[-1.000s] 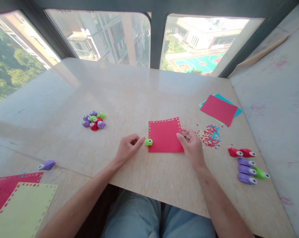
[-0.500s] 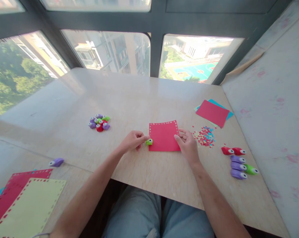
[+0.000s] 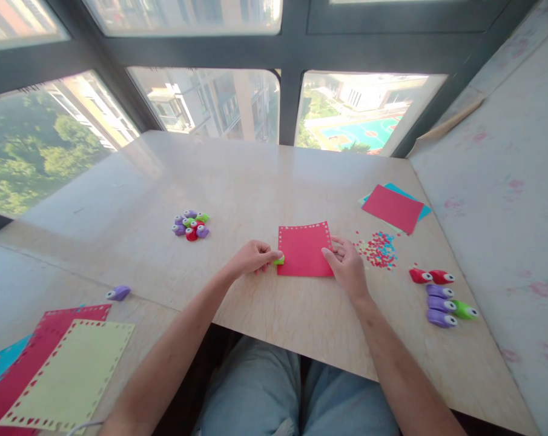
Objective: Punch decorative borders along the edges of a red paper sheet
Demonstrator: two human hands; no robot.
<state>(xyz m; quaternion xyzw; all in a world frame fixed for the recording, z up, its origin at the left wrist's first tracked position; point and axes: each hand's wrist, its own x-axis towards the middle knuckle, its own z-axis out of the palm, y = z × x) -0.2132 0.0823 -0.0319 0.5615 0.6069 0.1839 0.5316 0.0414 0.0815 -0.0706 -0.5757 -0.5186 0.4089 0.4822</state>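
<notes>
A red sheet of paper lies before me with small holes punched along its top edge and the upper parts of its sides. My left hand grips a green craft punch at the sheet's left edge, the thumb over its top. My right hand pinches the sheet's right edge, thumb above and fingers beneath. Just right of that hand lies a scatter of red, blue and pale paper bits.
Several craft punches cluster at left, more punches at right. Uncut sheets are stacked at the back right. Near left, punched sheets overlap beside a purple punch. Windows border the table.
My left thumb has moved onto the top of the green punch, covering its button. The whole view has shifted slightly; the red sheet stays in my right hand.
</notes>
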